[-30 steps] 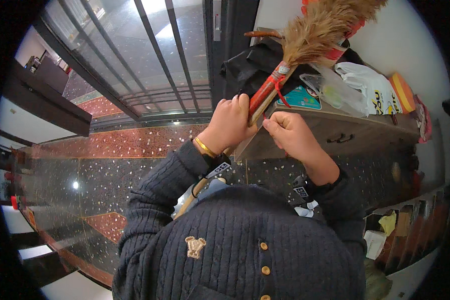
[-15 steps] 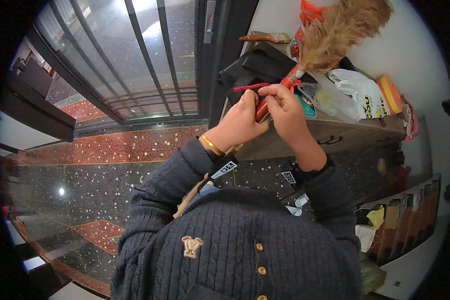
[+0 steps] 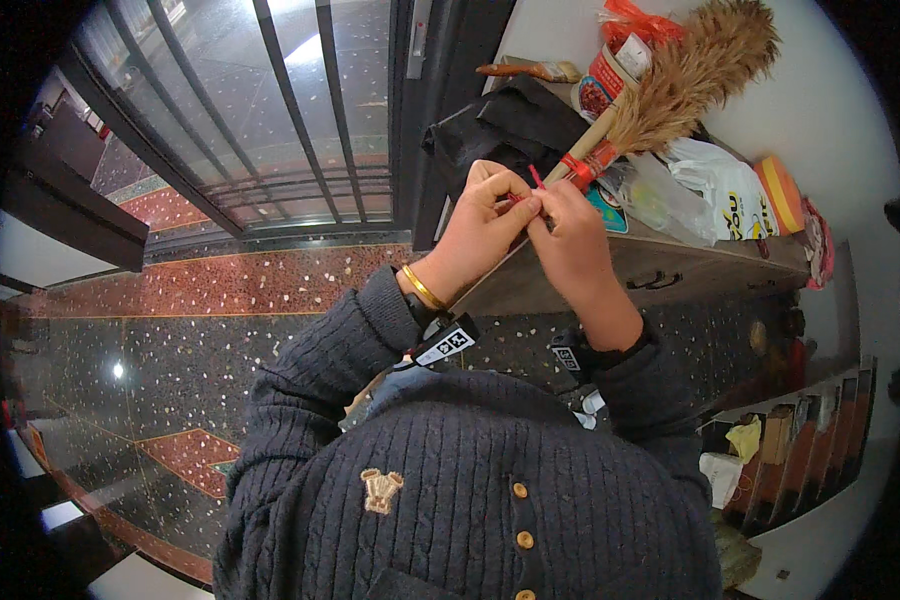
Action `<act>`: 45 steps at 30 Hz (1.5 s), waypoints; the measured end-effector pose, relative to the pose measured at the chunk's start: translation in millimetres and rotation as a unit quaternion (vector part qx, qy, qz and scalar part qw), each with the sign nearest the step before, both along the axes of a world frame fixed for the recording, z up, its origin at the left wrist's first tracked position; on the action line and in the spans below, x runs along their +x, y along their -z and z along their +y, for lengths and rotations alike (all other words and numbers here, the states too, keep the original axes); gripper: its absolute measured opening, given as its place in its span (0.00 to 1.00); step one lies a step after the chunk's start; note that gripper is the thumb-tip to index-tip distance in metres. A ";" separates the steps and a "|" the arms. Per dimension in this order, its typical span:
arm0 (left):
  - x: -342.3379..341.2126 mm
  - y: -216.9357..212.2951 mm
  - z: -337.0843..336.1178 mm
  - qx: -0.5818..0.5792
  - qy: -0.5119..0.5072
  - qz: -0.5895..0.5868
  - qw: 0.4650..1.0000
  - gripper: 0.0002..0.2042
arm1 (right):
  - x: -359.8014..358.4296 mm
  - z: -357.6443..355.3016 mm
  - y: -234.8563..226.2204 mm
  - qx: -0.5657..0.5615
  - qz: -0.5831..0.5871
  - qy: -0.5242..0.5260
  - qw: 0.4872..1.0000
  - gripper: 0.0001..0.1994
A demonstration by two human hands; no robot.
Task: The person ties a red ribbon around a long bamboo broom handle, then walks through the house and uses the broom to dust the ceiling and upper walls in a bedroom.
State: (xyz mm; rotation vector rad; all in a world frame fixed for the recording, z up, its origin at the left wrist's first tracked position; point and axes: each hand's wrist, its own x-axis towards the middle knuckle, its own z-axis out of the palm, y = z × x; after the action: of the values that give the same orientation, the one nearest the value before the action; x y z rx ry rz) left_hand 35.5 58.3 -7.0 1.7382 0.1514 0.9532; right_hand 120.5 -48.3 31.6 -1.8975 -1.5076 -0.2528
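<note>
Head view, and the left hand (image 3: 478,232) meets the right hand (image 3: 573,240), fingertips pinched tight on red cord (image 3: 536,177) beside the feather duster (image 3: 698,75), which slants over the wooden cabinet (image 3: 735,268).

The duster (image 3: 705,78) has matt, fluffy feathers. The pole (image 3: 592,137) appears smooth wood; the counter (image 3: 575,275) shows matt wood grain. The floor (image 3: 205,375) is glossy, speckled stone.

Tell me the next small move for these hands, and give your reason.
Probably draw the red cord gently snug: the left hand and right hand meet fingers-to-fingers around it, and a short piece pokes up beside the feather duster. Whether it is knotted is hidden, so pull lightly.
</note>
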 end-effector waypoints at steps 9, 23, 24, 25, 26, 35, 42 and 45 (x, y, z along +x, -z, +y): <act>3.2 -8.7 23.1 -0.040 0.215 0.000 0.976 0.11 | 5.6 -3.0 7.2 0.038 -0.001 -0.042 0.998 0.05; -10.2 13.8 -7.3 0.114 -0.048 0.043 0.991 0.04 | 17.2 -5.0 6.3 0.040 0.520 -0.069 0.850 0.09; -10.8 15.0 -6.4 0.148 -0.058 0.025 0.987 0.05 | 16.9 -5.7 6.2 0.038 0.502 -0.060 0.862 0.09; -11.4 16.3 -5.4 0.181 -0.068 0.009 0.981 0.06 | 17.1 -6.1 6.1 0.041 0.490 -0.081 0.867 0.09; -11.8 17.1 -4.7 0.213 -0.078 -0.007 0.974 0.06 | 17.8 -6.4 5.8 0.028 0.483 -0.061 0.873 0.09; -30.3 10.1 4.4 -0.069 0.225 0.260 0.937 0.23 | 2.0 -9.8 -10.4 -0.013 0.438 -0.039 0.898 0.11; -21.5 20.5 8.4 -0.170 0.286 0.204 0.921 0.18 | -27.4 -11.8 -13.9 0.019 -0.101 -0.138 0.985 0.09; -17.3 25.4 6.6 -0.286 0.326 0.250 0.866 0.12 | -28.1 -10.4 -7.2 -0.011 0.157 -0.095 0.983 0.09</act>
State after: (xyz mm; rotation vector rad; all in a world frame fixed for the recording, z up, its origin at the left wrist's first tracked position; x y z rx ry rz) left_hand 18.2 64.8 -32.3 1.2891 0.1454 -0.0680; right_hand 92.3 -58.8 38.8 -1.7012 -1.4648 0.1452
